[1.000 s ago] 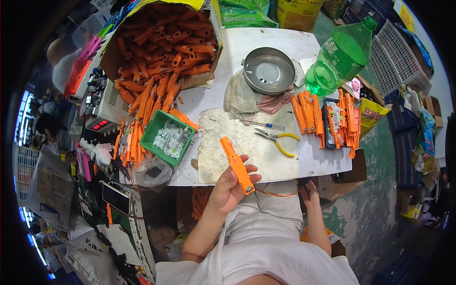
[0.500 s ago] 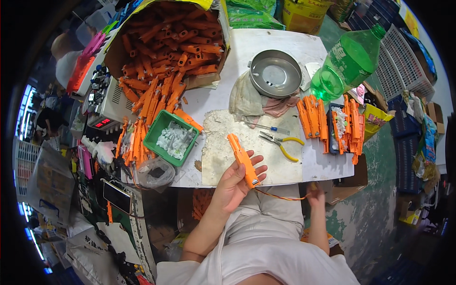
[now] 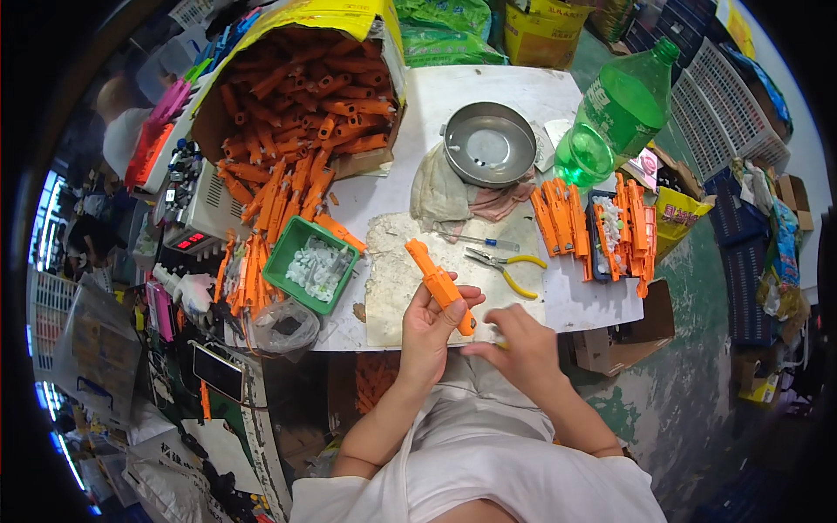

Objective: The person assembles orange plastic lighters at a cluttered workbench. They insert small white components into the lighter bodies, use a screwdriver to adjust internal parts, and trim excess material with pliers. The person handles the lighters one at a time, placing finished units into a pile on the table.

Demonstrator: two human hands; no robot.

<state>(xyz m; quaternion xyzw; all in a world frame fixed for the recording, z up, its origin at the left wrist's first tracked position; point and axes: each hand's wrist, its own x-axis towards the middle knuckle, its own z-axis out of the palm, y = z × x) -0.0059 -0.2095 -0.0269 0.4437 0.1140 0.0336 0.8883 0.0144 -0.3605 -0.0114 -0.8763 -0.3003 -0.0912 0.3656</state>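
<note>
My left hand (image 3: 425, 340) is closed around a long orange plastic housing (image 3: 438, 285), which tilts with its far end to the upper left. Close to the housing's near end, my right hand (image 3: 529, 350) has its fingers curled in a pinch. What lies between those fingertips is too small and blurred to name. Beyond my hands, pliers with yellow handles (image 3: 514, 272) lie open on a worn, pale board (image 3: 388, 301). Behind the pliers rests a thin screwdriver (image 3: 488, 242).
A carton (image 3: 382, 162) spills orange housings at the back left, near a green bin (image 3: 272, 261) of small white parts. A metal bowl (image 3: 490, 181) sits on rags (image 3: 432, 196). At right are more orange housings (image 3: 558, 218) and a big green bottle (image 3: 623, 109).
My right hand has come in from the lower right to the housing's near end. The orange-brown wire stretched between the housing and that hand no longer shows. My left hand keeps its hold.
</note>
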